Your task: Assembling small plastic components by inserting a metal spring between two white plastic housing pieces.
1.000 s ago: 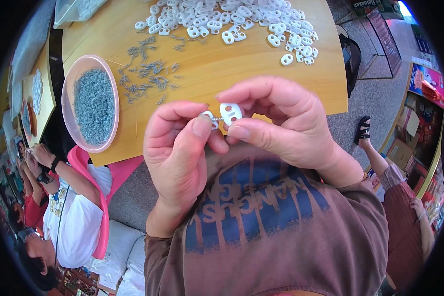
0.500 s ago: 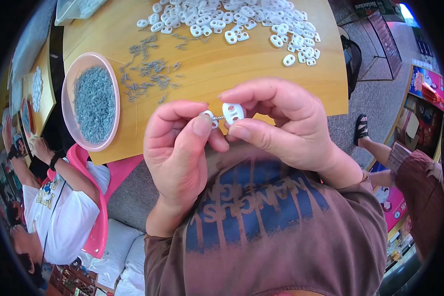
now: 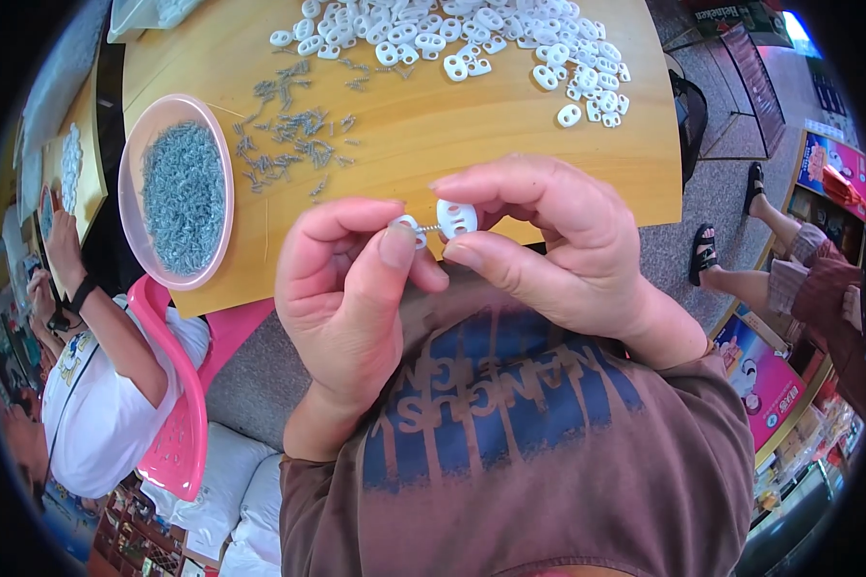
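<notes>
Near the table's front edge, my left hand [image 3: 342, 288] pinches a small white two-hole cord lock piece [image 3: 420, 242] between thumb and fingers. Facing it, a larger oval two-hole cord lock piece [image 3: 446, 221] is gripped by my right hand [image 3: 563, 245]. A thin metal coil spring [image 3: 431, 230] bridges the gap between the two plastic parts. My fingertips partly cover both parts, so the spring's seated ends cannot be seen fully.
A pink basin [image 3: 227, 231] full of small springs stands at the left, with loose springs [image 3: 303, 135] beside it. White cord lock pieces [image 3: 433, 38] heap at the far side of the wooden table [image 3: 404, 144]. A co-worker [image 3: 115, 404] sits left on a pink chair [image 3: 194, 433].
Both hands keep nearly the same pose, with the parts and spring still between them. The co-worker at left has shifted an arm, and more of a person's legs shows at right.
</notes>
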Available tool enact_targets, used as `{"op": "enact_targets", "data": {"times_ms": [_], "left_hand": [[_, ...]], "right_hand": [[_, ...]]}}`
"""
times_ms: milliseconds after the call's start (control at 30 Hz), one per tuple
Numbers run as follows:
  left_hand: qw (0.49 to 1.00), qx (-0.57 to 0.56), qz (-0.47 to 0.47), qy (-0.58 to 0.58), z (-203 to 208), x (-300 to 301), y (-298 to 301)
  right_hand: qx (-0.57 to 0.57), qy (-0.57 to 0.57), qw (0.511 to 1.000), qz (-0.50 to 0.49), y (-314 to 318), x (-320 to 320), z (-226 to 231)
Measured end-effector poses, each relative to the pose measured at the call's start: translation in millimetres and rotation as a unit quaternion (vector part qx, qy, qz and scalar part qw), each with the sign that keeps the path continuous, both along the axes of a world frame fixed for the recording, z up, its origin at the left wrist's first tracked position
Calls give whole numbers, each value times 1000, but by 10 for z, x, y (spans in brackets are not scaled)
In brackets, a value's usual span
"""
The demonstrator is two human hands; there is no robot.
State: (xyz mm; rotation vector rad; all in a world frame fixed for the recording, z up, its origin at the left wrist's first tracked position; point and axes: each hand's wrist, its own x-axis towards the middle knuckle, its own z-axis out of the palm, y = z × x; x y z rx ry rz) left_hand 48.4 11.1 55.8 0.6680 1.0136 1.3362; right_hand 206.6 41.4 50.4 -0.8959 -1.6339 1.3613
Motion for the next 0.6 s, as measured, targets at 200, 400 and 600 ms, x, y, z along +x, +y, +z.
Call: {"op": "enact_targets", "data": {"times_ms": [200, 400, 600], "left_hand": [[1000, -5, -12, -14, -13, 28, -28], [1000, -9, -19, -12, -39, 10, -39], [999, -16, -30, -10, -28, 27, -60]], "right_hand": [[-128, 104, 986, -2, -92, -1, -19], [27, -6, 1000, -14, -43, -1, -2], [122, -62, 990, -34, -53, -24, -27]]}}
